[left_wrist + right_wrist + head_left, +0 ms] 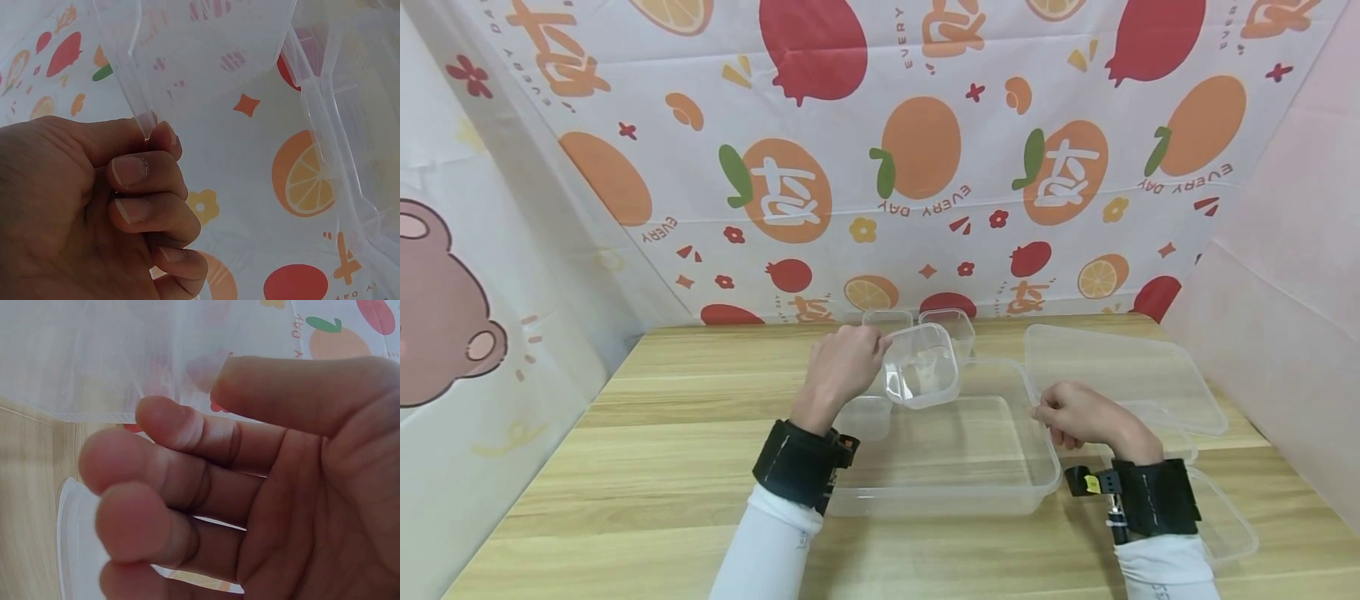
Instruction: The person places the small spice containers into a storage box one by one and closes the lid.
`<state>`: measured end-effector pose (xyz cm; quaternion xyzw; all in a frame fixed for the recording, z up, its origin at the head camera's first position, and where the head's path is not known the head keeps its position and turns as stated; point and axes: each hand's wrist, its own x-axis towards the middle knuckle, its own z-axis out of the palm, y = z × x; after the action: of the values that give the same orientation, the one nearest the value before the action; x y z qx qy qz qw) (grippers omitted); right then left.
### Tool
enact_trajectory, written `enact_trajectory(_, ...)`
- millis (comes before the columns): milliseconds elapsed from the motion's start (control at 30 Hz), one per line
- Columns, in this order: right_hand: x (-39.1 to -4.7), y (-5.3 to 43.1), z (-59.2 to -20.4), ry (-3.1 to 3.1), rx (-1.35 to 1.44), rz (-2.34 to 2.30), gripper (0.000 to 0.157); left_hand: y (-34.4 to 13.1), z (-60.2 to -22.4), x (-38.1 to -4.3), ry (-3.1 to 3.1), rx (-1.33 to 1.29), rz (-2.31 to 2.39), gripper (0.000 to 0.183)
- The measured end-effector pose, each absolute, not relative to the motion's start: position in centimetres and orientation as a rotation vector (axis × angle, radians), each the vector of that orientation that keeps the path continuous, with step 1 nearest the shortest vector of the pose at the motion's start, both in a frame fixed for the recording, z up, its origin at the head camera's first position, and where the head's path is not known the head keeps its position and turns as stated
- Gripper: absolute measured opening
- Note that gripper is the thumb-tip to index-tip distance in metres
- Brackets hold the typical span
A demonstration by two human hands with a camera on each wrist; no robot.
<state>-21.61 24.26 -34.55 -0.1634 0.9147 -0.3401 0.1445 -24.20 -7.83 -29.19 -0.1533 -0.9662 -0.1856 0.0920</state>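
My left hand (847, 367) pinches a small clear plastic container (922, 367) at its corner between thumb and index finger. This container is tilted above the back part of a large clear rectangular container (943, 500). In the left wrist view, the fingers (156, 169) of the left hand are curled below the pinched edge. My right hand (1086, 417) is beside the large container's right rim, its fingers loosely bent. A gap shows between the thumb and index finger (165, 422) in the right wrist view. Another small clear container (867, 419) sits inside the large one at its left.
Two more small clear containers (951, 321) stand at the back near the fruit-printed cloth (850, 167). A large clear lid (1112, 367) lies at the right of the wooden table (647, 467), with smaller clear lids (1221, 521) closer to the right forearm.
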Motion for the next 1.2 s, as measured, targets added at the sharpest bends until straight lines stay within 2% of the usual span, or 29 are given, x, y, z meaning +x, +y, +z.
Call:
enact_trajectory(267, -21.6, 24.2, -34.6, 2.631, -0.465, -0.983, 0.026, -7.7, -29.4, -24.6, -2.897, -0.458, -0.520, 0.043)
enact_trajectory(867, -21.8, 24.5, -34.7, 2.632, -0.470, -0.977, 0.026, -7.3, -30.4, -25.4, -2.985, -0.460, -0.506, 0.027)
enact_trajectory(1200, -21.6, 24.3, -34.6, 2.629, -0.461, -0.985, 0.026, -7.1, -31.0, -25.6, -3.014, -0.478, -0.442, 0.033)
